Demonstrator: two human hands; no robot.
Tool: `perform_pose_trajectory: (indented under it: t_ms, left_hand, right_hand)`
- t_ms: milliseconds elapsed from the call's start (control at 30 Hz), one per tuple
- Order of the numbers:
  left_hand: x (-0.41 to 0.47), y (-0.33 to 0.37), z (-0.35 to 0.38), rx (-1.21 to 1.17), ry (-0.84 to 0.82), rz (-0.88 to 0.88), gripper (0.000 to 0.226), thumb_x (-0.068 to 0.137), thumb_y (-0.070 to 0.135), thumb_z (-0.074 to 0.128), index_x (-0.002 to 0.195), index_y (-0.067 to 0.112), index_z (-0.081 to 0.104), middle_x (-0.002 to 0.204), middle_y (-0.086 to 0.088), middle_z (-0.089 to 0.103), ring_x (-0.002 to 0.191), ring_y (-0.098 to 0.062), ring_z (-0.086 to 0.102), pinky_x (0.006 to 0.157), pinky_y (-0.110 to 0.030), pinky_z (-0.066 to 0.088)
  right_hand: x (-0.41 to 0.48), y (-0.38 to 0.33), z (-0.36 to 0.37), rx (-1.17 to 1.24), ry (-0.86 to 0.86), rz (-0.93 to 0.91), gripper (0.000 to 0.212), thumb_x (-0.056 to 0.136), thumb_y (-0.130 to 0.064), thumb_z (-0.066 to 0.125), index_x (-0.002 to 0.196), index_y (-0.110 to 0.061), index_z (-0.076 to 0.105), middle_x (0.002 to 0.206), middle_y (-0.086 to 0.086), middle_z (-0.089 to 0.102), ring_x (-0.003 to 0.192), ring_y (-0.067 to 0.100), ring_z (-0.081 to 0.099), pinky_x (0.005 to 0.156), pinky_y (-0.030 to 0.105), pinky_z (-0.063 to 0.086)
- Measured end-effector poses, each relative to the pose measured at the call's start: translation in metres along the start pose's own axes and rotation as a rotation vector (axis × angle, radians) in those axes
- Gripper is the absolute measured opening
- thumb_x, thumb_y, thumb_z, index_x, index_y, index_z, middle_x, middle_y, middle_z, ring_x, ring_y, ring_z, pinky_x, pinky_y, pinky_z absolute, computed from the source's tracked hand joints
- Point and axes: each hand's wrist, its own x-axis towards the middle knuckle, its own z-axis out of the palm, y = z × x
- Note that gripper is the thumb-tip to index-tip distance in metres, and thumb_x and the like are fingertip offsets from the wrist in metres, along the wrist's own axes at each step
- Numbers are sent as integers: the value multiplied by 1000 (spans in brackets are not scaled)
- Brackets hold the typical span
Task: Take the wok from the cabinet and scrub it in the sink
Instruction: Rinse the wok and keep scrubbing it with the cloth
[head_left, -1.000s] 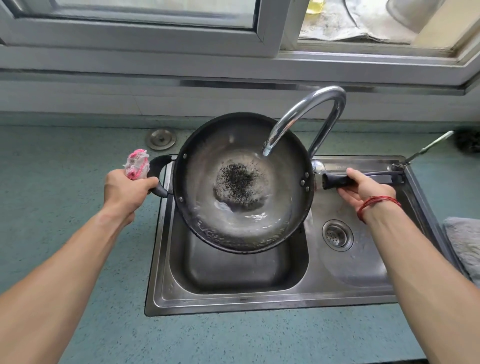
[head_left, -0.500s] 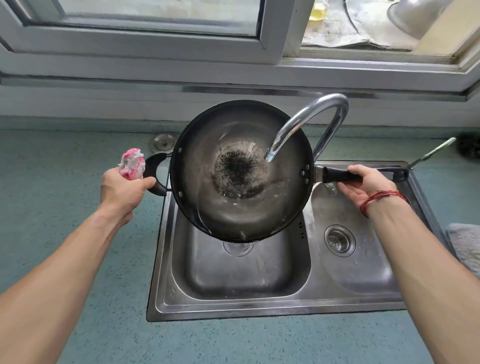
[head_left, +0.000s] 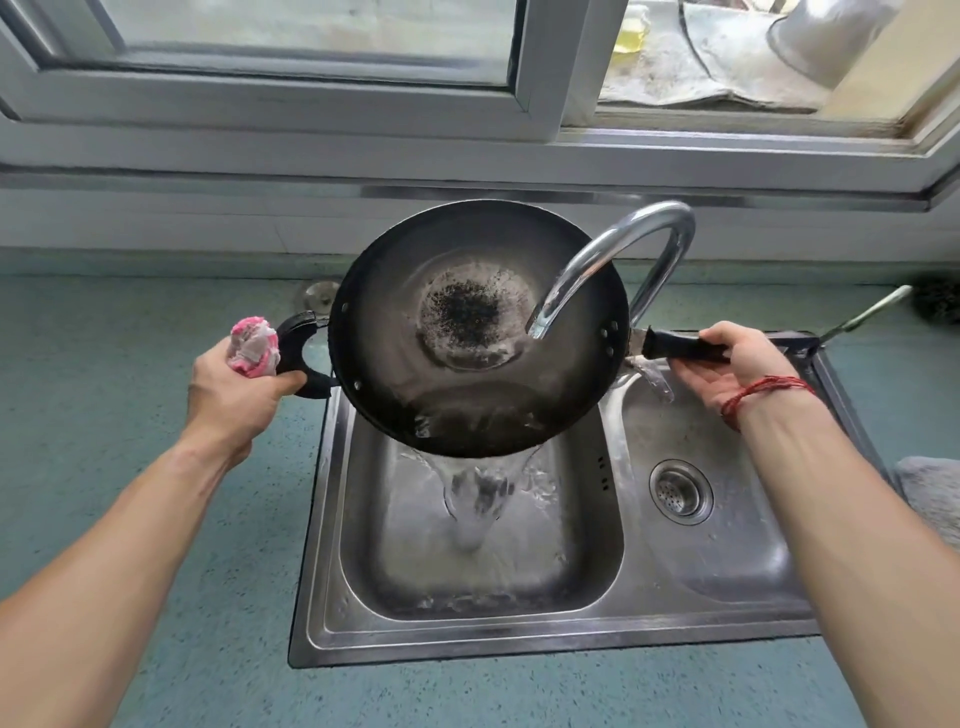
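Observation:
A black wok (head_left: 405, 332) with a burnt dark patch in its middle hangs tilted toward me over the left basin of the steel sink (head_left: 571, 629). Water pours off its near rim into that basin. My left hand (head_left: 236, 395) grips the wok's small loop handle and also holds a pink and white scrubbing cloth (head_left: 253, 347). My right hand (head_left: 737, 371) holds the long black handle on the right. The curved faucet (head_left: 613, 260) reaches over the wok's right side.
The right basin has a round drain strainer (head_left: 680, 491). A green countertop (head_left: 130, 338) surrounds the sink. A long-handled brush (head_left: 872, 312) lies at the far right, with a grey cloth (head_left: 930, 493) at the right edge. The window frame (head_left: 467, 114) runs behind.
The wok has been lifted and tipped toward me. The water that lay in its bowl now spills over the near rim into the left basin.

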Motion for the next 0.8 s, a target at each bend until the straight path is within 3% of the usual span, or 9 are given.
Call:
perform_pose_trajectory:
  t_ms: [67, 167, 300, 433, 633, 800]
  left_hand:
    - [-3, 5, 0, -13, 7, 22, 37, 73, -4, 81, 76, 23, 56, 77, 5, 61, 70, -6, 58, 78, -26, 50]
    - [-4, 10, 0, -6, 33, 46, 38, 73, -1, 82, 80, 25, 57, 80, 6, 61, 73, -5, 57, 76, -24, 49]
    - [-1, 14, -1, -2, 68, 85, 39, 72, 0, 84, 90, 26, 60, 83, 9, 61, 85, -15, 60, 82, -26, 49]
    - [2, 16, -3, 31, 108, 122, 46, 71, 4, 86, 81, 35, 54, 82, 12, 59, 90, -19, 59, 81, -27, 46]
    - [4, 13, -4, 57, 150, 122, 44, 69, 8, 88, 99, 24, 60, 82, 12, 59, 89, -19, 59, 80, -27, 46]
    - [5, 13, -4, 78, 170, 148, 42, 70, 10, 87, 96, 27, 58, 81, 14, 57, 90, -20, 58, 78, -26, 43]
  right_hand:
    - [0, -5, 3, 10, -15, -8, 5, 91, -1, 49, 88, -4, 48, 95, 17, 61, 78, 27, 71, 60, 36, 61]
    - [0, -12, 8, 20, -45, -23, 7, 92, 0, 47, 87, -4, 48, 94, 16, 61, 74, 26, 72, 61, 37, 61]
    - [0, -15, 14, 73, -65, -15, 9, 92, 2, 44, 85, -4, 47, 94, 15, 60, 96, 28, 66, 64, 42, 60]
    - [1, -15, 18, 112, -87, -1, 11, 92, 3, 42, 84, -3, 47, 93, 15, 58, 89, 26, 65, 63, 44, 60]
    - [1, -13, 21, 121, -105, 20, 14, 91, 4, 40, 82, -1, 49, 90, 15, 59, 88, 27, 65, 68, 44, 58]
    - [3, -11, 24, 135, -112, 27, 14, 91, 4, 39, 82, -1, 49, 92, 16, 59, 93, 29, 64, 67, 46, 58]
